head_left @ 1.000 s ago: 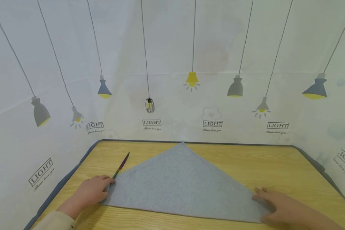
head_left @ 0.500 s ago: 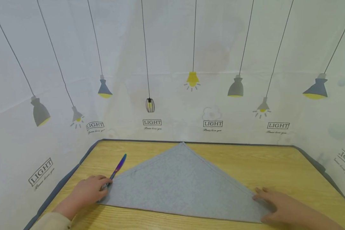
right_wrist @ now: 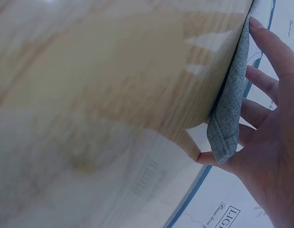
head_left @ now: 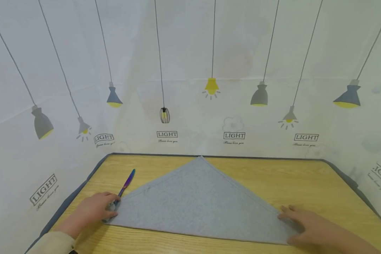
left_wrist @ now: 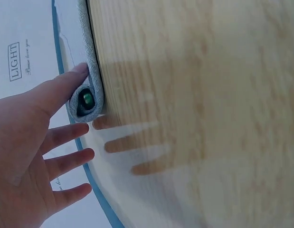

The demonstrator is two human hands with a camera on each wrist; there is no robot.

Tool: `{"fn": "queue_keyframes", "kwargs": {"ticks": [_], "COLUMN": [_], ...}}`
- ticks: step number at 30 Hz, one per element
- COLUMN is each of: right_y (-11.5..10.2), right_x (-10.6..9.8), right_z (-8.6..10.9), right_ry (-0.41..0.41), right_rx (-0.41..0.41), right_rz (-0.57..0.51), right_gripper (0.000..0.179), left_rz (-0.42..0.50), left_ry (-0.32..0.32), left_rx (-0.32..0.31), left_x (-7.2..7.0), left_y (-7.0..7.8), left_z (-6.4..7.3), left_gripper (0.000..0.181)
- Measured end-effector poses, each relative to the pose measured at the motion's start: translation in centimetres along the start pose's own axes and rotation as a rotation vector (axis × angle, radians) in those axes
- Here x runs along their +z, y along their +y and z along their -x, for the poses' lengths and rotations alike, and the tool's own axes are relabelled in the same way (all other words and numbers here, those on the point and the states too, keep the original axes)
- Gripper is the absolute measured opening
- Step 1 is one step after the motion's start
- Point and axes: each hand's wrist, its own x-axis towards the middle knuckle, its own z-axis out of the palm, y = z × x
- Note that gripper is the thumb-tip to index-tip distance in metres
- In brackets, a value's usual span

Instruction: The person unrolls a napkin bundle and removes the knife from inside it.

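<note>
A grey cloth napkin [head_left: 193, 201], folded to a triangle, lies on the table with its point at the back edge. At its left corner my left hand [head_left: 95, 208] grips a small roll of the cloth, thumb on the near side and fingers over the top. A table knife [head_left: 128, 181] with a purple-blue sheen sticks out of that roll towards the back. In the left wrist view the green end [left_wrist: 88, 99] of the knife shows inside the rolled cloth. My right hand [head_left: 314, 227] rests on the napkin's right corner, fingers spread.
The light wood table [head_left: 289, 176] has a dark edge strip [head_left: 257, 157]. Pale hangings printed with lamps and LIGHT labels [head_left: 167, 134] stand close around its back and sides.
My left hand has moved slightly left with the roll, and more cloth lies flat. The knife has shifted left and turned, showing its flat blade. The right hand has stayed in place.
</note>
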Motion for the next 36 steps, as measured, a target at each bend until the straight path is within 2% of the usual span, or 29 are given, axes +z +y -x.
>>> {"fn": "queue_keyframes", "kwargs": {"ticks": [6,13,20,24,29,33,36], "right_y": [0.0,-0.1,-0.1,-0.4,-0.8,-0.8,-0.8], "right_x": [-0.1,-0.1,-0.1,-0.2,-0.2,-0.2,-0.2], "right_z": [-0.1,-0.2,-0.2,-0.2,0.0,0.0,0.0], "right_ry": [-0.021,-0.028,-0.034,-0.039,-0.042,-0.035,-0.022], "right_rx": [0.017,0.026,0.039,0.047,0.061,0.067,0.048], "right_rz": [-0.005,-0.010,-0.007,-0.006,-0.016,-0.025,-0.006], "right_gripper": [0.063,0.064,0.063,0.063,0.064,0.066,0.064], "left_rz": [0.053,0.128,0.171,0.177,0.184,0.160,0.142], "left_ry": [-0.022,-0.028,-0.075,-0.092,-0.090,-0.053,-0.034], "left_rx": [0.033,0.105,0.058,0.059,0.049,0.031,-0.007], "left_x": [-0.2,-0.2,-0.5,-0.8,-0.6,-0.3,-0.3], "left_y": [-0.8,-1.9,-2.6,-2.8,-3.4,-3.8,-4.1], "left_z": [0.2,0.5,0.8,1.0,1.3,1.6,1.8], "left_gripper": [0.043,0.034,0.028,0.028,0.035,0.051,0.065]}}
